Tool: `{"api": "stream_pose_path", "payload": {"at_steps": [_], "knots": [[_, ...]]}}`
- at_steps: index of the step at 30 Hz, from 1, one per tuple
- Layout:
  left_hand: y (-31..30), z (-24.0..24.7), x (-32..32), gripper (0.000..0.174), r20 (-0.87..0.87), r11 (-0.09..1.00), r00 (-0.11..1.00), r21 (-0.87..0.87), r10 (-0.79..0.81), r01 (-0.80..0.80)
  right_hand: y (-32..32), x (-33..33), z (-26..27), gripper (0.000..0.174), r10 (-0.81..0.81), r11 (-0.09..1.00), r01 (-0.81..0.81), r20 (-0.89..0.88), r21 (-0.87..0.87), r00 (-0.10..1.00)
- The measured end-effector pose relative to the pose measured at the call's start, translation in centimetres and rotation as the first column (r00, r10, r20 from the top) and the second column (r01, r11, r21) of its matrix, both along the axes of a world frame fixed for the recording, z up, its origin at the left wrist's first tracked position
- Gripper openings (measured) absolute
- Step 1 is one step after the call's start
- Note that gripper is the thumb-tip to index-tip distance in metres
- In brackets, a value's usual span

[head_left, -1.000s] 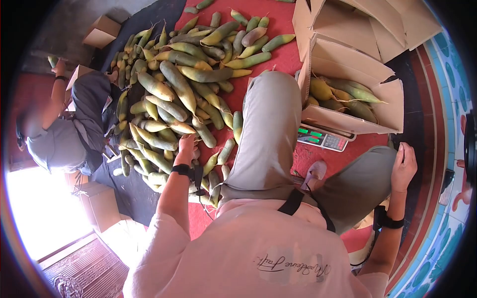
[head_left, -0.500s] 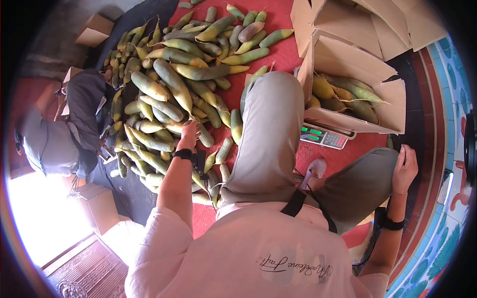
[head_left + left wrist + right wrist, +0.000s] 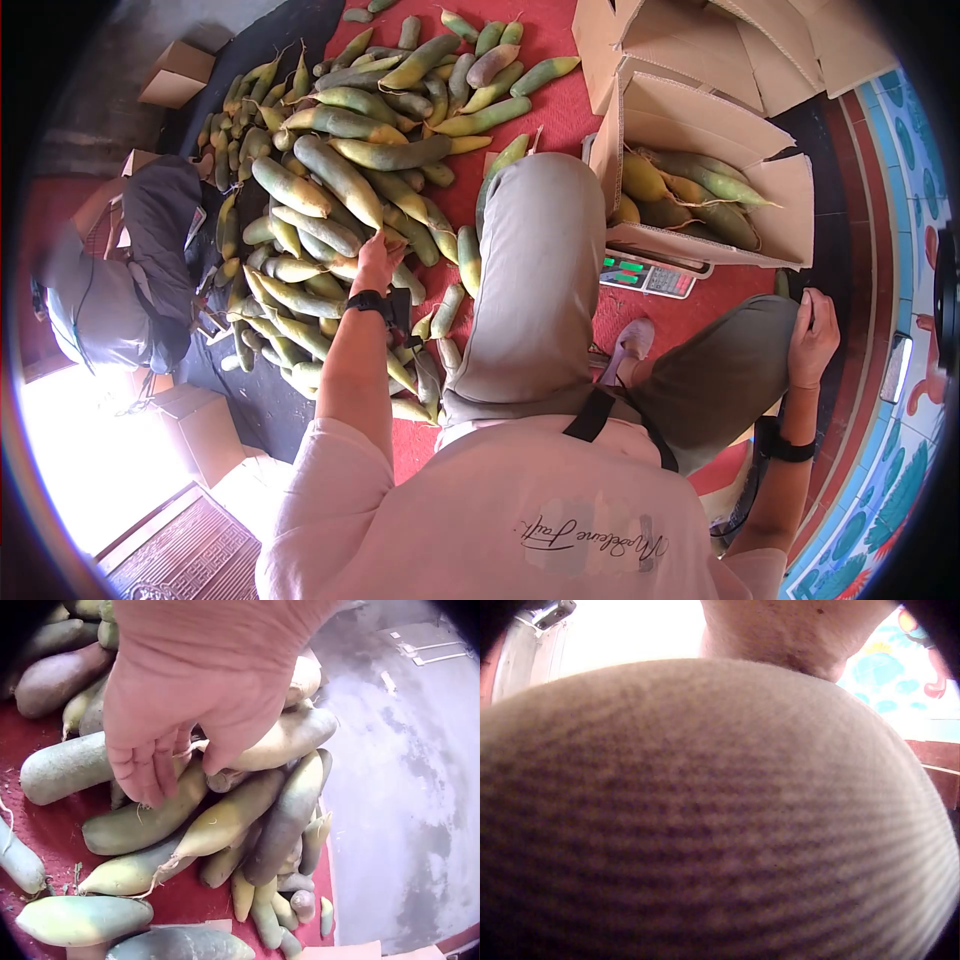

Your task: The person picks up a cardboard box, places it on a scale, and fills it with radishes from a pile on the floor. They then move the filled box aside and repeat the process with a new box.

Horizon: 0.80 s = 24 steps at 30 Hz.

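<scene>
My left hand (image 3: 378,262) is in a large pile of green radishes (image 3: 340,185), at the tip of a long one. In the left wrist view the left hand (image 3: 187,697) hangs over the pile with its fingers (image 3: 154,776) pointing down. Thumb and fingers stand apart, and the thin root of a pale radish (image 3: 281,742) runs into the gap between them. A yellow-green radish (image 3: 225,814) lies just below. My right hand (image 3: 815,340) rests on my bent right knee, fingers loose. The right wrist view is mostly filled by the trouser knee (image 3: 720,810).
A cardboard box (image 3: 700,110) with several radishes stands on a digital scale (image 3: 650,275) with green-lit digits. More cardboard boxes (image 3: 700,50) are behind it. Another person (image 3: 125,270) sits at the left of the pile. A phone (image 3: 897,367) lies at the right edge.
My left hand has moved forward over the pile, up to the tip of a long radish. The right hand has stayed on the knee. The other person's raised hand has come down.
</scene>
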State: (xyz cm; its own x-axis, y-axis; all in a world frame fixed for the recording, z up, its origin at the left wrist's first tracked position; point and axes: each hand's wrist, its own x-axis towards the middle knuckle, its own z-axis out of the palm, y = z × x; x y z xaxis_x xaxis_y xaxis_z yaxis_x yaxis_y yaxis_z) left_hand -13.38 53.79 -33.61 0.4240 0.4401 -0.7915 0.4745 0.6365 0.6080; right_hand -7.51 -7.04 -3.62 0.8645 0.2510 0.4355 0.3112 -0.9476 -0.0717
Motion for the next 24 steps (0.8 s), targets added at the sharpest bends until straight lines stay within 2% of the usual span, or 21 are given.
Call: {"api": "stream_pose_path", "payload": {"at_steps": [1,5,7,11,14,18,22,24], "knots": [[0.0,0.3,0.2,0.019,0.004,0.998,0.999,0.039,-0.049,0.049,0.1,0.0,0.0,0.008,-0.003,1.0,0.003,0.001,0.002,1.0],[-0.6,2.4,-0.2,0.02,0.074,0.994,0.995,0.088,-0.069,0.062,-0.2,0.1,-0.3,0.008,-0.002,1.0,0.002,0.005,0.017,1.0],[-1.0,4.0,-0.8,0.017,0.117,0.986,0.992,0.165,-0.038,0.019,-0.4,0.0,-0.4,0.009,-0.02,1.0,0.02,-0.02,0.003,1.0],[-1.9,8.0,-2.8,0.013,0.217,0.987,0.976,0.159,-0.032,-0.003,-0.6,-0.2,-0.3,0.009,-0.023,1.0,0.024,-0.026,0.01,0.999],[-2.9,10.6,-3.6,0.015,0.302,0.978,0.951,0.174,0.061,-0.118,-0.7,-0.3,-0.3,0.009,-0.025,0.999,0.025,-0.02,0.027,0.999],[-3.7,13.5,-3.6,0.016,0.394,0.967,0.914,0.18,0.098,-0.181,-0.5,-0.4,-0.2,0.008,-0.008,0.999,0.008,0.006,0.046,1.0],[-4.0,16.4,-3.6,0.02,0.503,0.959,0.864,0.248,-0.009,-0.134,-0.8,-0.7,-0.2,0.007,-0.004,0.998,0.003,0.025,0.069,1.0],[-4.2,17.5,-3.7,0.02,0.517,0.963,0.856,0.236,-0.011,-0.13,-1.1,-0.8,-0.3,0.008,-0.018,0.997,0.017,0.014,0.073,1.0]]}}
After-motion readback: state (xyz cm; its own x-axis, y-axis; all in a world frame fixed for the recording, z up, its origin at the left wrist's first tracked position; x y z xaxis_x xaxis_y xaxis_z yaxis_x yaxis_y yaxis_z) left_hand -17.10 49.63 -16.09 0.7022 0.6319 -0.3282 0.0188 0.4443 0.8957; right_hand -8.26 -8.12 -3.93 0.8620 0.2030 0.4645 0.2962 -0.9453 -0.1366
